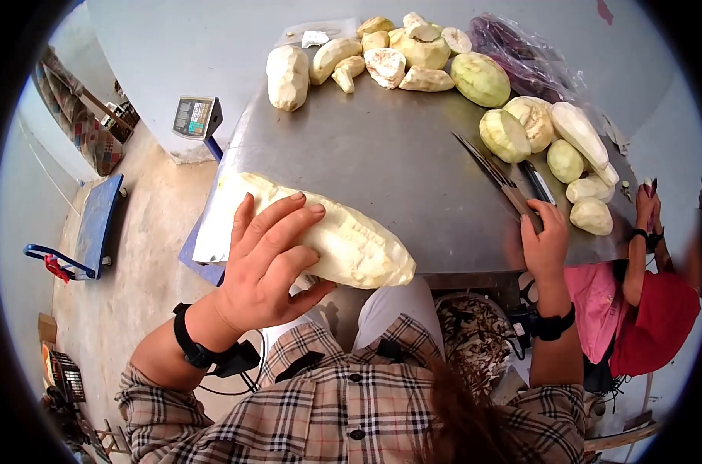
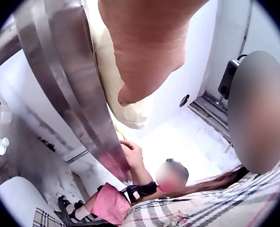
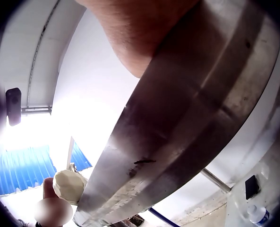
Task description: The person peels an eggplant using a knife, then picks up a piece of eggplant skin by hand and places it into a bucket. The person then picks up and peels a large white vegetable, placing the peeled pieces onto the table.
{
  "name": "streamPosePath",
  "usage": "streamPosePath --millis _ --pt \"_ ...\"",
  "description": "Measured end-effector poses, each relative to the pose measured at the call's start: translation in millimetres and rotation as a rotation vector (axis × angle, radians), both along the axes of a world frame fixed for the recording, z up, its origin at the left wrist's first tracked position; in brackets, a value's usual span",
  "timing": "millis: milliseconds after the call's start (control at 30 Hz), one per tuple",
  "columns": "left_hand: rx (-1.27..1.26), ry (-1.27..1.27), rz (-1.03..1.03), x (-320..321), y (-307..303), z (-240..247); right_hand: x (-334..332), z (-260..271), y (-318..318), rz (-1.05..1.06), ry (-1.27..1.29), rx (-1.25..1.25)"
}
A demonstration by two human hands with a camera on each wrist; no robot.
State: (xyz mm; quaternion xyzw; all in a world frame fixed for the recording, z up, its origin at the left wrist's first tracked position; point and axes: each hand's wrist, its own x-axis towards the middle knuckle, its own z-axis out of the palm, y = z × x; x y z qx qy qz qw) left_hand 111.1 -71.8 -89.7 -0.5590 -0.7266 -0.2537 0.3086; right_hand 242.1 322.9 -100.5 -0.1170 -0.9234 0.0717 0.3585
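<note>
In the head view, a large, long peeled pale-yellow vegetable (image 1: 359, 243) lies slantwise along the near left edge of the metal table (image 1: 343, 147), its near end overhanging the edge. My left hand (image 1: 262, 267) rests on it with fingers spread over the top and the thumb on the near side. My right hand (image 1: 546, 243), near the table's right front, holds the brown handle of a knife (image 1: 512, 193) between thumb and fingers; its blade points away to the left. A second knife, with a black handle (image 1: 530, 176), lies just to the right. Both wrist views mostly hide the fingertips.
Several peeled vegetables (image 1: 418, 52) line the far and right table edges, beside a plastic bag of purple produce (image 1: 521, 58). A tub of peelings (image 1: 475, 340) stands below the front edge. Left are a scale display (image 1: 197, 117) and blue trolley (image 1: 96, 224). Another person (image 1: 652, 325) sits right.
</note>
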Motion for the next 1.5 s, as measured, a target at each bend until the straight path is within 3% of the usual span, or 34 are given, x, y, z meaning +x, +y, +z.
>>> streamPosePath --millis 300,733,1500 --pt "0.022 0.143 0.215 3.7 4.5 2.6 1.6 2.0 -1.3 -0.001 -0.005 0.0" --pt "-0.057 0.025 0.153 -1.3 7.3 12.5 2.0 2.3 -0.9 0.005 0.003 0.011" --pt "-0.014 0.035 0.138 -6.6 12.9 14.1 2.3 0.9 -0.5 -0.028 0.028 0.022"
